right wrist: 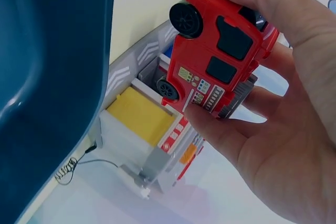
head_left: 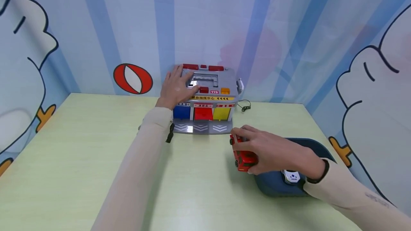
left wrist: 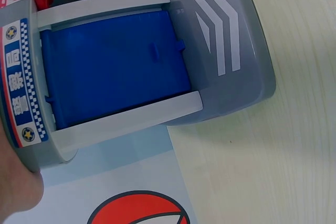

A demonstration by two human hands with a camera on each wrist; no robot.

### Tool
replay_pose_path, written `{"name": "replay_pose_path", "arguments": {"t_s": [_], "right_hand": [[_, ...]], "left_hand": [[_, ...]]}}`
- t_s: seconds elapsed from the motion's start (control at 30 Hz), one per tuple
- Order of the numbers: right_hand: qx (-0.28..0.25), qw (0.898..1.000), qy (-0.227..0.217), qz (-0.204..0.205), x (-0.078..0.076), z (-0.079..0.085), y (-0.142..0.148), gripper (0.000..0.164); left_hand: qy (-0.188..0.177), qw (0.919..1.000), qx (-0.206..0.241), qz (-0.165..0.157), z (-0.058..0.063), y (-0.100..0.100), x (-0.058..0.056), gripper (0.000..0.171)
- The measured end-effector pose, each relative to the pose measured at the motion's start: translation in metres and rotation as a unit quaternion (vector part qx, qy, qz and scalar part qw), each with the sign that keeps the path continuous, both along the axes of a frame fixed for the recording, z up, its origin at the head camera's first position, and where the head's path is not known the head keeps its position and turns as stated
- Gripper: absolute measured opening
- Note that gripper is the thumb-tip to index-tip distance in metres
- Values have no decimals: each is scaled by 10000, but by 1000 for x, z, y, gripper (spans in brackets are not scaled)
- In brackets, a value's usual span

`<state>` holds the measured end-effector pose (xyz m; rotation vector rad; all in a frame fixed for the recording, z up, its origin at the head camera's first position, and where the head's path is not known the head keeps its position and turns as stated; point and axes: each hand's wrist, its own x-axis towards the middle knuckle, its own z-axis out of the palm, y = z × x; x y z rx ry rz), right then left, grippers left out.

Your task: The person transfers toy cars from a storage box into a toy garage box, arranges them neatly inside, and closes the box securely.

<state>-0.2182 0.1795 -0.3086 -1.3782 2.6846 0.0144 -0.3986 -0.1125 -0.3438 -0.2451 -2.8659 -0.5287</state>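
Note:
A grey toy rescue station [head_left: 226,81] stands at the back of the table. My left hand [head_left: 176,86] rests on the left of its roof, fingers spread. Its front has a blue door [left wrist: 115,69], a red door [head_left: 203,113] and a yellow door [right wrist: 142,115]. Blue and yellow hang down; the red one is tilted outward, with the dark bay behind it showing in the left wrist view. My right hand [head_left: 273,150] grips a red toy fire truck [right wrist: 215,51] between thumb and fingers, in front of the station's right end and above the table.
A dark blue bin [head_left: 273,186] sits at the right under my right wrist, with a white toy police car [head_left: 291,176] inside. A coiled cord [head_left: 245,108] lies by the station's right side, and a black strap [head_left: 170,133] by its left front. A printed curtain [head_left: 205,20] hangs close behind.

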Motion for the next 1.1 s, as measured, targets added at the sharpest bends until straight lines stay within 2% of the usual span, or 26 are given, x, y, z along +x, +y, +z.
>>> {"name": "replay_pose_path", "arguments": {"t_s": [0.33,0.8,1.1], "right_hand": [[45,9998,-181,-33,-14,-9,-20,52],[269,9992,-269,-81,-28,-33,-45,53],[401,9992,-8,32,-36,-45,-58,51]], "left_hand": [[13,10000,9,38,0,0,1,76],[29,10000,-32,38,-1,0,1,76],[68,10000,-63,31,-1,1,0,76]]}}
